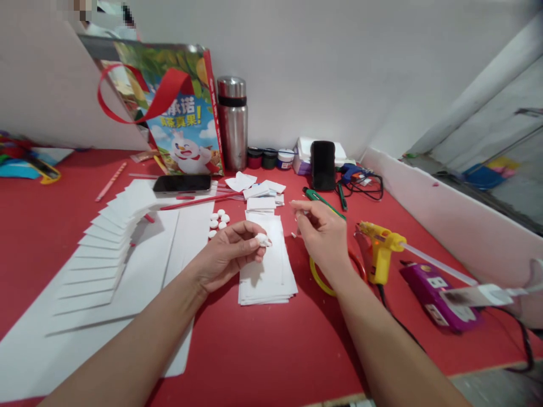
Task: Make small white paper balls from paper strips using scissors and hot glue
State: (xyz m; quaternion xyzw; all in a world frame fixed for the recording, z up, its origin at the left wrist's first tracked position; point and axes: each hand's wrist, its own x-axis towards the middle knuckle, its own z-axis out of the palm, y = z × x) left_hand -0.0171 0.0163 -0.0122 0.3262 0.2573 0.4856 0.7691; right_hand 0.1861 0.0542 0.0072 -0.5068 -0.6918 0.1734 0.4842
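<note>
Between the thumb and fingers of my left hand (231, 249) is a small white piece (263, 240), held above a stack of white paper strips (265, 277). My right hand (322, 234) is to the right of the stack, its thumb and index finger pinched together; whatever they hold, if anything, is too small to name. A tiny white bit (293, 234) lies on the red table below those fingertips. Several round white pieces (214, 224) sit just left of my left hand. Folded white papers (261, 204) lie beyond the stack.
A yellow glue gun (382, 251), tape rings (316, 277) and a purple power strip (441, 299) are at the right. White card steps (99, 254) stand on a sheet at the left. Behind are a phone (182, 183), a steel bottle (233, 127) and a green cutter (322, 200).
</note>
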